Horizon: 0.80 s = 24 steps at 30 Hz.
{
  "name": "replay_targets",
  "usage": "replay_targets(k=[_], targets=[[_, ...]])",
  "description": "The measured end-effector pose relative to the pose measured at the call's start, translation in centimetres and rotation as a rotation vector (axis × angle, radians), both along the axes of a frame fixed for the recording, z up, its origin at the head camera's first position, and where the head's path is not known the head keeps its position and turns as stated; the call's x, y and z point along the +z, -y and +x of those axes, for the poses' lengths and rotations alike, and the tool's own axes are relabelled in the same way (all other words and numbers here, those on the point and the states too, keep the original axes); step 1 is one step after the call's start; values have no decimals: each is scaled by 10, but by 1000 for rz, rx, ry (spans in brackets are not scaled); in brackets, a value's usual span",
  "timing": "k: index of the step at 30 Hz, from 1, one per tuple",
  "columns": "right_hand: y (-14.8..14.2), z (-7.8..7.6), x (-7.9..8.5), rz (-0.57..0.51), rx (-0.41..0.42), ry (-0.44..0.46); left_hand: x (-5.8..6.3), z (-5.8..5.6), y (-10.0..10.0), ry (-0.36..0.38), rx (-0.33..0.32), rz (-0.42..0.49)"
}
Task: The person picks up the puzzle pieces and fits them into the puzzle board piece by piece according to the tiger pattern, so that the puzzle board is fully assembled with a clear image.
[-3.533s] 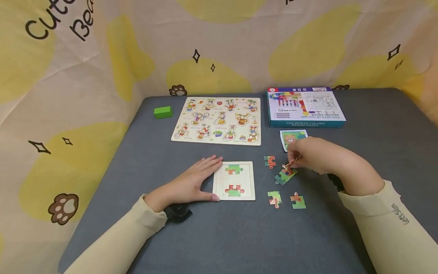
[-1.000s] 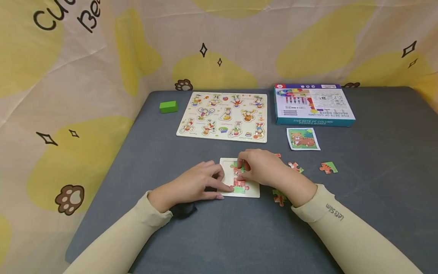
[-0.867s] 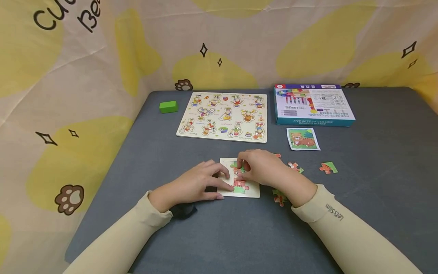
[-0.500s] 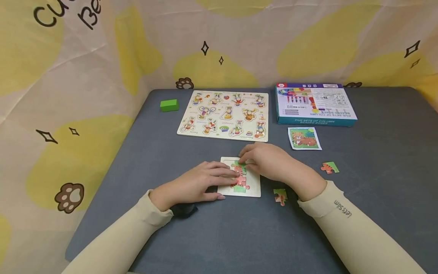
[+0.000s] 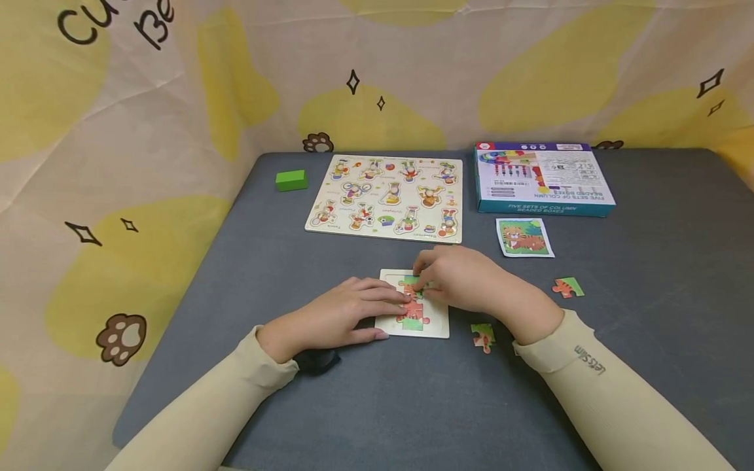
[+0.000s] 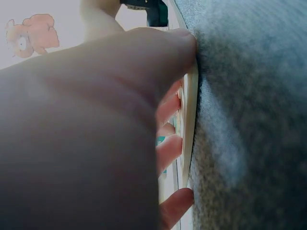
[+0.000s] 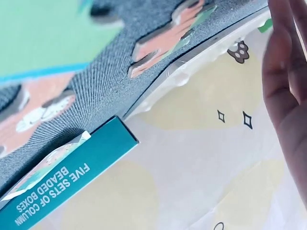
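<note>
A small square wooden puzzle tray (image 5: 437, 330) lies on the table with several joined red and green jigsaw pieces (image 5: 414, 319) in a vertical strip. My left hand (image 5: 347, 313) rests over its left side, fingers stretched across the strip, thumb at the near left edge. In the left wrist view the tray's rim (image 6: 190, 127) runs under the thumb. My right hand (image 5: 465, 278) bends over the upper right corner, thumb and index finger on a jigsaw piece (image 5: 419, 295) there, which they partly hide. Right of the tray lie loose pieces, one near (image 5: 483, 337) and one farther right (image 5: 568, 287).
A picture card of a tiger (image 5: 524, 238) lies before a flat blue and purple box (image 5: 544, 180). A larger animal peg board (image 5: 383, 199) is behind the tray, with a green block (image 5: 291, 180) to its left. A printed cloth (image 5: 424, 78) hangs behind the table.
My right hand brought a piece from the loose ones on the right onto the tray. Lately it shifted slightly up and right, while my left fingers stretched out over the strip.
</note>
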State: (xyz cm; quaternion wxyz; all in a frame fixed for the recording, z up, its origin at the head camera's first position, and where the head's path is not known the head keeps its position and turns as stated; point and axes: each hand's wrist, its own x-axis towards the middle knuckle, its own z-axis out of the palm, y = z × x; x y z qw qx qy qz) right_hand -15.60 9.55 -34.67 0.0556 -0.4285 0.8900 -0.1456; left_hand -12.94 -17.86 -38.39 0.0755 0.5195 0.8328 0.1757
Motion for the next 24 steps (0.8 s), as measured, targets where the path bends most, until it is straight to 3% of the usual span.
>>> replay_targets(k=[8,13,19,24], targets=[[-1,-1,-1,11,-1,33,0,1,0,-17,-5,32],[-15,-1,15,18,-38,14,-2,0,0,12,29,67],[-32,16,43,296,-209,242,-4,-1,2,68,107,94],[-25,31,39,503,-230,274,-4,-1,2,125,174,79]])
